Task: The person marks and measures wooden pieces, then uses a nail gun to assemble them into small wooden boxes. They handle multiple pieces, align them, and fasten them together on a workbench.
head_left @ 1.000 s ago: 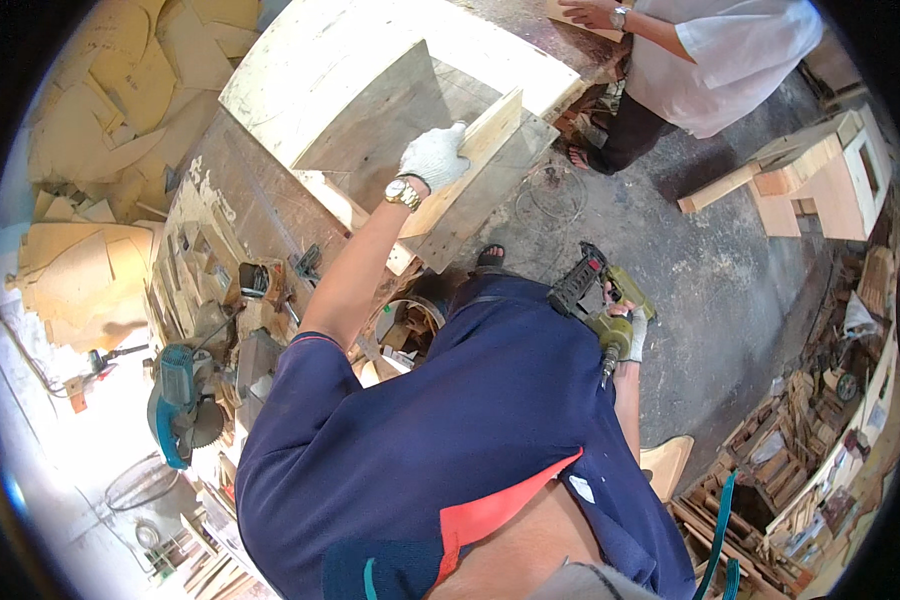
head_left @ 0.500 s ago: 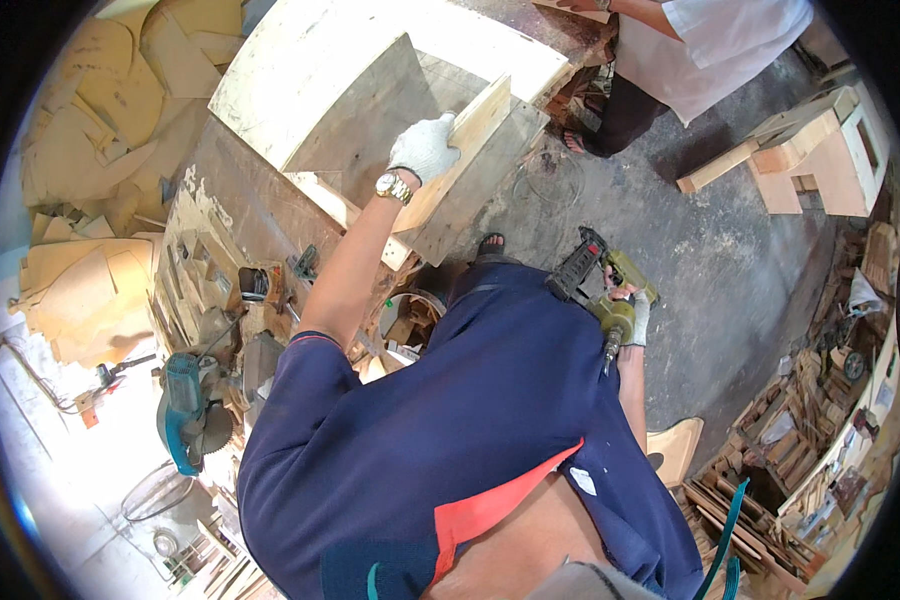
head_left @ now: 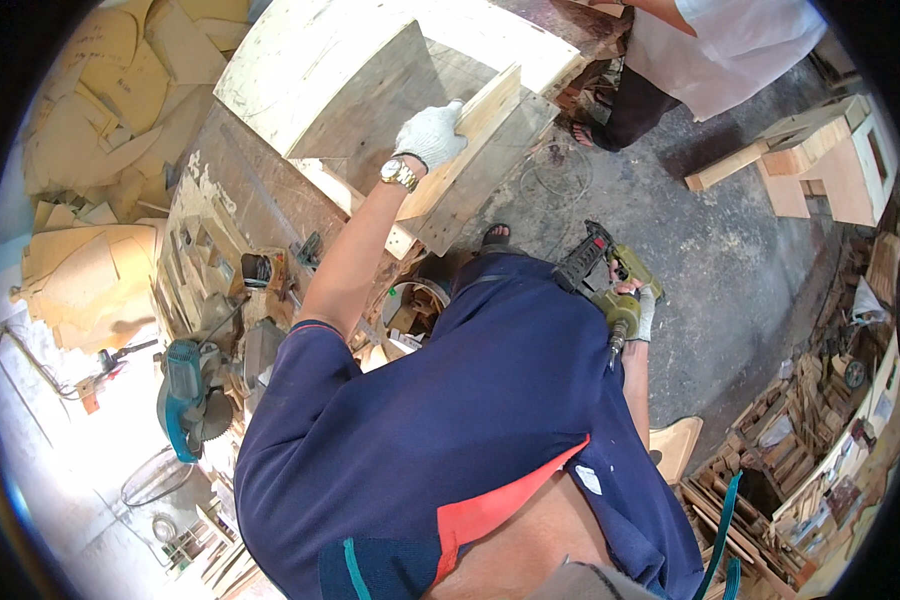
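Note:
My left hand (head_left: 432, 137), in a white knit glove with a wristwatch behind it, is closed over a narrow upright wooden board (head_left: 478, 130). This board belongs to a plywood assembly (head_left: 360, 95) resting on the workbench, with a grey-stained panel standing on its far left side. Low at my right side, my right hand (head_left: 642, 312), also gloved, grips a green and black nail gun (head_left: 610, 275). The gun hangs beside my thigh, apart from the wood. Part of the right hand is hidden behind the gun.
Another person (head_left: 705, 50) stands at the upper right. A wooden piece (head_left: 820, 160) stands on the floor at right. A teal circular-blade saw (head_left: 185, 395) sits at left, below piles of plywood offcuts (head_left: 90, 270). Wood scraps (head_left: 800, 410) line the right side.
The view has shifted slightly, moving the whole scene a little. My left hand stays on the board and my right keeps the nail gun by my side.

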`<state>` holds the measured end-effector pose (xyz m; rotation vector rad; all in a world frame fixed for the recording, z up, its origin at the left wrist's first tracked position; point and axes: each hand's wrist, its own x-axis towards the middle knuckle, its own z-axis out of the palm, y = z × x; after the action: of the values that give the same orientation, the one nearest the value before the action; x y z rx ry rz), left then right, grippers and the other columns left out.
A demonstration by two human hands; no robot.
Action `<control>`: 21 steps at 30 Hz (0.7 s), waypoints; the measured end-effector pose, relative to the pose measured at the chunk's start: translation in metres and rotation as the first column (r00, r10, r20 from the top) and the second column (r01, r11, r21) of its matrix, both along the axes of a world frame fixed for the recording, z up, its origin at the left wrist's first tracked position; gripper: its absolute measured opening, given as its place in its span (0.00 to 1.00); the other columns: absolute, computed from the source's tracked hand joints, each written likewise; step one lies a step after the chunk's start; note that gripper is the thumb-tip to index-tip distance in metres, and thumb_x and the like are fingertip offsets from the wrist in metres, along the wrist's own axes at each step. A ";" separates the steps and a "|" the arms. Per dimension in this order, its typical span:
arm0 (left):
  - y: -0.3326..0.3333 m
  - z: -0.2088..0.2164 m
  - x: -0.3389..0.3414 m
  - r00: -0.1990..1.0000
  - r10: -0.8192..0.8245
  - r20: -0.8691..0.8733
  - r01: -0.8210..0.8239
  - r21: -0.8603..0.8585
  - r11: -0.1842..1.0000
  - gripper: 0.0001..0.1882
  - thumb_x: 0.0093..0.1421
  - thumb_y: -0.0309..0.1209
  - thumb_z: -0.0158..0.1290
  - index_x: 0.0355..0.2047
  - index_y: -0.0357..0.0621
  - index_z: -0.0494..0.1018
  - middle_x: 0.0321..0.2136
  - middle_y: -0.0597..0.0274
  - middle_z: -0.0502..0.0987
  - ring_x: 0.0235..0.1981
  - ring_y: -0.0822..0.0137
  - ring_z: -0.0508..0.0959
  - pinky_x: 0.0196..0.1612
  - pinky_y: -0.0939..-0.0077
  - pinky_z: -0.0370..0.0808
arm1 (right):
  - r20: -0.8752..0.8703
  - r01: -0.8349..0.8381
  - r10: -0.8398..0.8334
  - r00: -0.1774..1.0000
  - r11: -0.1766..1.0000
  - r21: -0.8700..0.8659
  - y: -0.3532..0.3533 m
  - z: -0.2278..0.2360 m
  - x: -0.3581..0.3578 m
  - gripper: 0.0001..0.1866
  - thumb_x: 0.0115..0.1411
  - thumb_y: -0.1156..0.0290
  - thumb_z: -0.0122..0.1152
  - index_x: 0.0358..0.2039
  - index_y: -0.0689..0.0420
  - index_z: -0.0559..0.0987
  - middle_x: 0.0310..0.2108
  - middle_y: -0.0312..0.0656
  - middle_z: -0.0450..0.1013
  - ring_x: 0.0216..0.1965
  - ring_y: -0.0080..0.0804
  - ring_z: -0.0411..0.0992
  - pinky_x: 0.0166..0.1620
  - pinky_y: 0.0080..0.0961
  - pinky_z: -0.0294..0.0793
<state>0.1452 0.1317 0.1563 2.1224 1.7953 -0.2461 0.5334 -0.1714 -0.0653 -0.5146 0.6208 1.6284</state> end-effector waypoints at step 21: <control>-0.001 -0.007 -0.002 1.000 -0.010 0.005 0.009 0.025 1.000 0.30 0.58 0.40 0.59 0.60 0.48 0.73 0.46 0.42 0.84 0.48 0.42 0.84 0.51 0.47 0.81 | -0.060 0.010 -0.008 0.998 0.999 0.041 0.000 0.014 -0.007 0.36 0.66 0.77 0.59 0.72 0.61 0.56 0.65 0.58 0.66 0.33 0.24 0.71 0.41 0.22 0.81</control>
<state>0.1435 0.1303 0.1494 2.1475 1.7953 -0.2212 0.5261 -0.1719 -0.0513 -0.4340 0.6316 1.6494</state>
